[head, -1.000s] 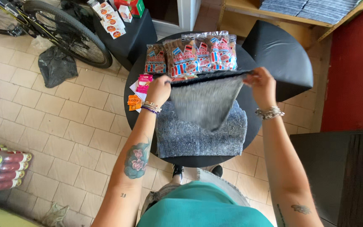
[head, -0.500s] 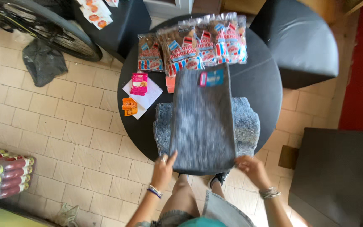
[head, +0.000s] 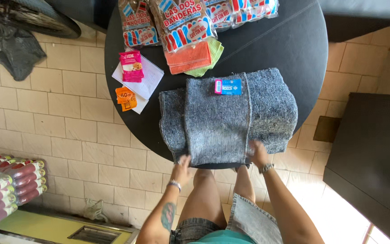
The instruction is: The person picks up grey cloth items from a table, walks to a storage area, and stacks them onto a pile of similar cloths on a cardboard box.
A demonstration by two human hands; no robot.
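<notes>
Here your left hand [head: 182,166] and right hand [head: 257,153] pinch the folded grey knitted cloth's [head: 217,121] near corners, keeping it square on the round black table [head: 294,49].

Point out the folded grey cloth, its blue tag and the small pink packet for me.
Folded grey knitted cloth [head: 217,129], head view, middle of its top layer.
Blue rectangular tag [head: 229,86], head view, centre of the tag at the cloth's far edge.
Small pink packet [head: 132,66], head view, middle of its front face.

Coarse, matt grey woven cloth [head: 217,122] lies on a smooth, faintly glossy black table [head: 290,45].
</notes>
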